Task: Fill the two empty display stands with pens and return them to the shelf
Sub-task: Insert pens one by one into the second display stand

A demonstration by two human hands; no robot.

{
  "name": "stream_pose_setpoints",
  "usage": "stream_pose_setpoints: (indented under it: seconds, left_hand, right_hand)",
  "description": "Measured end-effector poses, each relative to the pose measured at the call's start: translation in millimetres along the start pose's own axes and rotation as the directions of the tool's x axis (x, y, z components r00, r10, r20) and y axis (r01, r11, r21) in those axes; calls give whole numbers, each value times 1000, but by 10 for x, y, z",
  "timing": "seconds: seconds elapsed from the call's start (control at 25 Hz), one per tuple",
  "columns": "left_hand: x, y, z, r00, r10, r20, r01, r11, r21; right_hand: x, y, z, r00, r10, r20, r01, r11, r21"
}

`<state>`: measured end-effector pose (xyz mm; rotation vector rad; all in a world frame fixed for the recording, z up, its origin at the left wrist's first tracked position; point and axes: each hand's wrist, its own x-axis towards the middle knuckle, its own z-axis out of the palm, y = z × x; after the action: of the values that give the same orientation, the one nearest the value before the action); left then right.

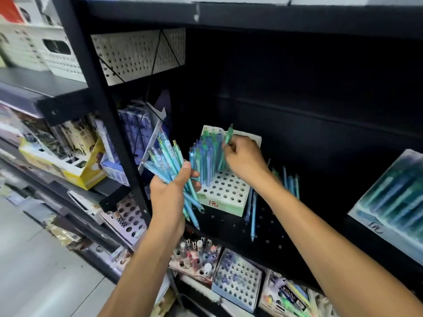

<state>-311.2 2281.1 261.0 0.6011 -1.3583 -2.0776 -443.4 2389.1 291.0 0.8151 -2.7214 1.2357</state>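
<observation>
So I'm looking down at a black shelf (229, 227) with a white stand (225, 191) sitting on it, its top full of round holes. The back rows of the stand already hold upright pens (206, 154), blue and green ones, while the front rows of holes are open. My right hand (243, 156) is over the stand's back part, fingers pinching one green pen (228, 135) that stands nearly upright among the others. My left hand (170, 191) is just left of the stand, fingers curled round a bundle (164, 161) of teal and blue pens that fans out above and below the fist. A few loose pens (253, 209) lie on the shelf right beside the stand, under my right forearm. Far right there's a box (393, 197) of blue-green pens, blurry. On the lower shelf, another holed stand (238, 280) sits between trays of mixed pens. Left of the black post (103, 92) are stocked boxes, too blurred to read.
</observation>
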Motion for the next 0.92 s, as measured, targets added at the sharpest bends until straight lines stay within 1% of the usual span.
stream_pose_setpoints:
  seconds: [0.08,0.16,0.32,0.44,0.56,0.64,0.72,0.76,0.8,0.84,0.88,0.92]
  left_hand:
    - [10,-25,-33,999,-30,25,30,999,-18]
    - [38,-18,-71,997,-60,50,62,997,-38]
    - [74,-32,-105,992,-81,95,86,995,-51]
    - [42,-49,-119,986,-104,127,113,992,-61]
    - [11,-56,-130,982,-105,158,119,990,-76]
    - [-4,-51,-134,979,-104,177,119,990,-79]
    - [-24,-46,-132,975,-103,198,121,989,-82]
    - [-37,-42,-133,973,-101,208,120,989,-81]
    - [-50,-34,-134,970,-98,220,117,990,-75]
    - [-54,-27,-141,968,-95,232,113,991,-66]
    - [-55,-24,-148,966,-94,240,111,992,-55]
    - [-60,-33,-147,963,-100,251,113,993,-40]
  right_hand:
    - [31,-35,5,999,17,-38,-20,997,-70]
    - [45,-48,26,998,37,-41,-42,992,-123]
    - [-28,-4,80,997,77,-31,-80,990,-116]
    - [-20,-5,120,994,99,-50,-106,980,-170]
    - [4,-19,202,983,185,4,-180,958,-224]
    - [14,-32,268,976,217,23,-201,933,-299]
    - [16,-80,259,974,227,-4,-212,902,-375]
    - [-13,-102,228,978,206,-45,-206,888,-411]
    - [-72,-117,193,982,155,-105,-185,888,-421]
    - [-159,-132,170,981,90,-171,-149,917,-370]
    - [-271,-174,148,977,44,-207,-91,970,-225]
    - [-393,-214,133,984,31,-175,-30,1000,4]
